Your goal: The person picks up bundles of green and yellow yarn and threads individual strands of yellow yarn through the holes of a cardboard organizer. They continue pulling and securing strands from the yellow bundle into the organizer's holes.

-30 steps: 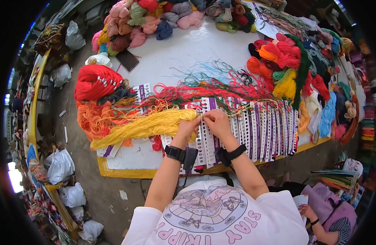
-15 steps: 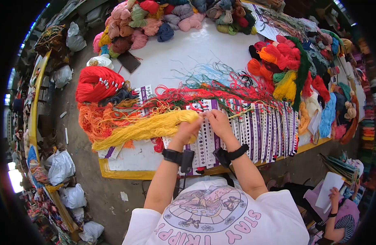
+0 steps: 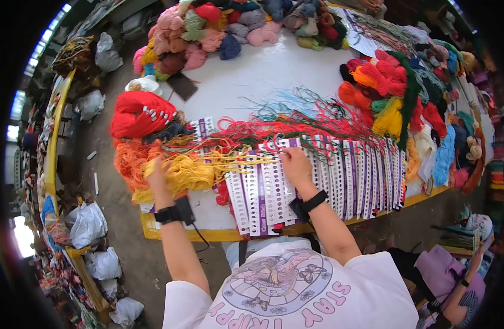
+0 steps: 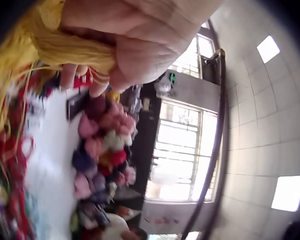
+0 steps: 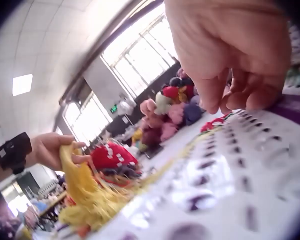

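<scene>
The left hand (image 3: 156, 174) is now swinging out to the left side of the table (image 3: 246, 77), well apart from the right hand (image 3: 296, 164), where half a second ago both hands were meeting at the cards. It is gripping the yellow yarn bundle (image 3: 186, 172), fingers curled round it, and the bundle is bunching up beside the orange yarn (image 3: 129, 159) instead of lying stretched out. Thin yellow strands (image 3: 241, 160) are trailing from the bundle across to the punched cards (image 3: 339, 175). The right hand is staying on the cards, fingertips (image 5: 230, 102) bent down and touching the top edge of a white and purple card; whether it is pinching a strand I cannot tell. The red yarn bundle (image 3: 138, 113) is sitting just behind the left hand.
</scene>
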A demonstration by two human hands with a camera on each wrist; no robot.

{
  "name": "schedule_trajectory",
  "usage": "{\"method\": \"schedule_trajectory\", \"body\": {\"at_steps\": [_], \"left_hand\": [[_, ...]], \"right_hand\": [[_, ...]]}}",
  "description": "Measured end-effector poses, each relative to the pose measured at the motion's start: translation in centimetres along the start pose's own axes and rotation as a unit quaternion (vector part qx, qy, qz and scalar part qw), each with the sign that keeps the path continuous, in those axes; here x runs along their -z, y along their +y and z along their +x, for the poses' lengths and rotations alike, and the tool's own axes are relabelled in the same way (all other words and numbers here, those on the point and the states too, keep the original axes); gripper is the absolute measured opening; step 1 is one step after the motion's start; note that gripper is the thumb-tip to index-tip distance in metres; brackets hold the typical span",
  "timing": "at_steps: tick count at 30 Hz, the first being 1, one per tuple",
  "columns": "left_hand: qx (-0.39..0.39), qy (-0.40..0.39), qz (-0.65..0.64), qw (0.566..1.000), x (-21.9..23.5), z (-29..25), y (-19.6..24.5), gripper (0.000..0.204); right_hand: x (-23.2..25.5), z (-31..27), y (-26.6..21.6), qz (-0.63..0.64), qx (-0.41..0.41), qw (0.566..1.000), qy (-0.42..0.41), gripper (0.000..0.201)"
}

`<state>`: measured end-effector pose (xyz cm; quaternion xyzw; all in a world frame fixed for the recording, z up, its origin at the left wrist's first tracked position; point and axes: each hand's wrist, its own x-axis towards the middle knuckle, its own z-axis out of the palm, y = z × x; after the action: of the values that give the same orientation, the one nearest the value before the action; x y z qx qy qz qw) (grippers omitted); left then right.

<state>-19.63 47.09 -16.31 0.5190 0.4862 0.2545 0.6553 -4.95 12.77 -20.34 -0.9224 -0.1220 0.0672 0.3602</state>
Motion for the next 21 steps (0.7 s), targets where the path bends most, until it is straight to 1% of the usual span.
{"method": "schedule_trajectory", "body": {"at_steps": [1,2,3,4,5,6,8,9,11,14,17,18,20,21], "left_hand": [[0.005,-0.076,0.016,0.997,-1.6,-1.5,0.3,0.035],[0.035,-0.189,-0.047,0.980,-3.7,-3.9,1.2,0.037],[0.065,-0.312,-0.092,0.943,-5.4,-5.3,1.4,0.043],[0.094,-0.343,-0.173,0.919,-7.6,-7.6,2.0,0.046],[0.111,-0.393,-0.201,0.891,-9.4,-9.3,2.6,0.049],[0.101,-0.406,-0.189,0.889,-10.5,-10.5,2.9,0.049],[0.083,-0.437,-0.162,0.881,-12.2,-12.3,3.5,0.050],[0.081,-0.437,-0.156,0.882,-12.8,-13.0,3.8,0.051],[0.080,-0.438,-0.142,0.884,-13.3,-14.2,4.3,0.052],[0.081,-0.423,-0.142,0.891,-13.4,-15.0,5.3,0.047],[0.012,-0.398,-0.101,0.912,-13.5,-14.8,4.4,0.039],[0.012,-0.390,-0.106,0.914,-13.5,-14.7,4.3,0.036],[0.015,-0.376,-0.114,0.919,-13.5,-14.0,3.9,0.031],[0.074,-0.331,-0.165,0.926,-12.5,-12.6,3.5,0.027]], "right_hand": [[0.4,0.4,-1.0,0.040,-0.004,0.999,-0.026,0.019],[0.3,0.8,-2.5,0.132,0.014,0.990,-0.052,0.018],[0.3,0.9,-3.9,0.221,0.029,0.971,-0.081,0.016],[0.8,0.9,-5.5,0.307,0.041,0.945,-0.108,0.015],[2.1,0.8,-8.3,0.377,0.044,0.913,-0.146,0.016],[3.2,0.5,-10.7,0.414,0.050,0.894,-0.163,0.016],[2.5,0.5,-11.7,0.468,0.075,0.864,-0.169,0.017],[2.8,0.6,-11.9,0.464,0.063,0.866,-0.176,0.016],[4.0,0.3,-12.8,0.459,0.035,0.867,-0.191,0.015],[5.5,-0.1,-13.7,0.506,-0.068,0.838,-0.195,0.012],[5.1,-0.1,-12.9,0.443,0.060,0.884,-0.137,0.008],[4.9,0.0,-12.6,0.417,0.112,0.898,-0.085,0.008],[4.9,0.2,-12.3,0.355,0.209,0.911,0.022,0.007],[6.1,0.0,-11.9,0.560,-0.042,0.824,-0.077,0.009]]}}
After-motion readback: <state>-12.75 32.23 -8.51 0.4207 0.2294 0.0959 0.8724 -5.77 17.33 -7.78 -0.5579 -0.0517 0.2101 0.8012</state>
